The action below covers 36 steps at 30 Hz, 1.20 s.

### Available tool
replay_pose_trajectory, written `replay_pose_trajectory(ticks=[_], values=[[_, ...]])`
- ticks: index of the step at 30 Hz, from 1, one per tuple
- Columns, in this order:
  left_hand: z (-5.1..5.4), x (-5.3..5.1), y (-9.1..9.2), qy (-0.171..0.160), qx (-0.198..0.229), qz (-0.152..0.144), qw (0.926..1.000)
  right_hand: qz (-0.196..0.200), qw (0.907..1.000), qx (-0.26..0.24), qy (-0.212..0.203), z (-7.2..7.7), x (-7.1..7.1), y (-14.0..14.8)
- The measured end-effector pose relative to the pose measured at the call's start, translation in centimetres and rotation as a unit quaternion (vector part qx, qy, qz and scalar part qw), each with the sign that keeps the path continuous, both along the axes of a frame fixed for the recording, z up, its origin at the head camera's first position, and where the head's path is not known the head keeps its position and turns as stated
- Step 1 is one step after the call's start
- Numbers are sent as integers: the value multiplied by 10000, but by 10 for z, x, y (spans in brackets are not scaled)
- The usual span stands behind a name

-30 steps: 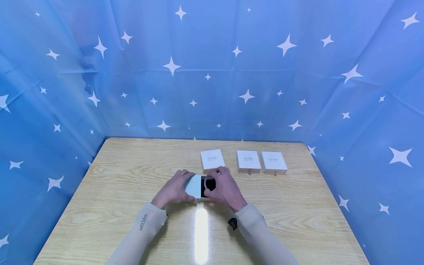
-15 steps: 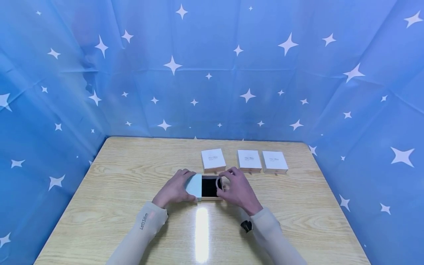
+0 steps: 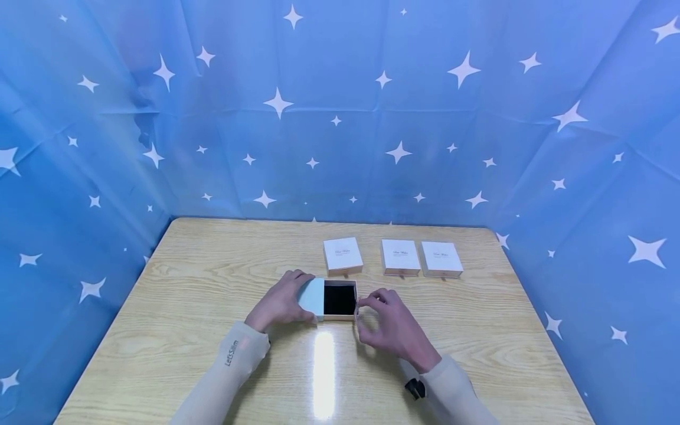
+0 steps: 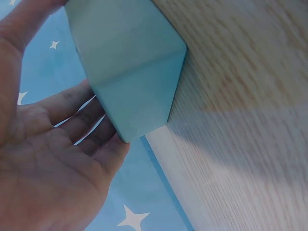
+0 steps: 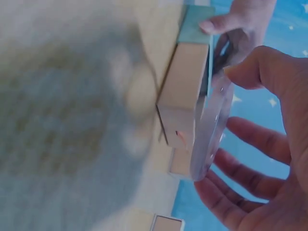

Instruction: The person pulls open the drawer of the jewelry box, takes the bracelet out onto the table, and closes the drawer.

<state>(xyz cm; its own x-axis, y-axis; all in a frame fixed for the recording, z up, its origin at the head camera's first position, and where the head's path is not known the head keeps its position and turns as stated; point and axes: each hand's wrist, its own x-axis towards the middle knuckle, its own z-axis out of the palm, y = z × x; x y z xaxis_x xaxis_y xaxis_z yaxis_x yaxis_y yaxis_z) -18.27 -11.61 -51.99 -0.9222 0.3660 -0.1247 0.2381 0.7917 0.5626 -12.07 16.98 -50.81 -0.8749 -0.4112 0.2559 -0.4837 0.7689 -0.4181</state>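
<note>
In the head view my left hand (image 3: 280, 302) grips the pale blue sleeve (image 3: 311, 297) of a small box, thumb on the near side and fingers at the far side. From its right side extends a drawer (image 3: 340, 317) with a black lining (image 3: 340, 299). Just right of the drawer's end is my right hand (image 3: 395, 326). Between its thumb and fingers it holds a translucent pale bangle (image 5: 211, 127), seen nearly edge-on in the right wrist view, close beside the drawer. The left wrist view shows the closed end of the sleeve (image 4: 132, 57) against the fingers.
Behind the blue box stand three white-topped boxes on the wooden table (image 3: 212, 260): one box (image 3: 343, 254) near the middle, a second box (image 3: 400, 255) and a third box (image 3: 441, 257) side by side farther right. A blue star-patterned curtain (image 3: 340, 141) hangs behind.
My right hand has moved right and towards me with the bangle, from above the drawer to beyond its end. More of the black lining shows. My left hand keeps its hold on the sleeve.
</note>
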Motion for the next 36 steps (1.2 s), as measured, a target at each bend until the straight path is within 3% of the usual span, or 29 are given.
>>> replay_pose_trajectory(ticks=[9,21,36], values=[[0,1,-1,-47,18,-28,10000,716,9965,166,404,-9,19,0],[0,0,-1,-37,21,-42,10000,892,9931,649,-404,-19,32,5],[0,1,-1,-45,57,-17,10000,998,9907,598,-711,-23,32,8]])
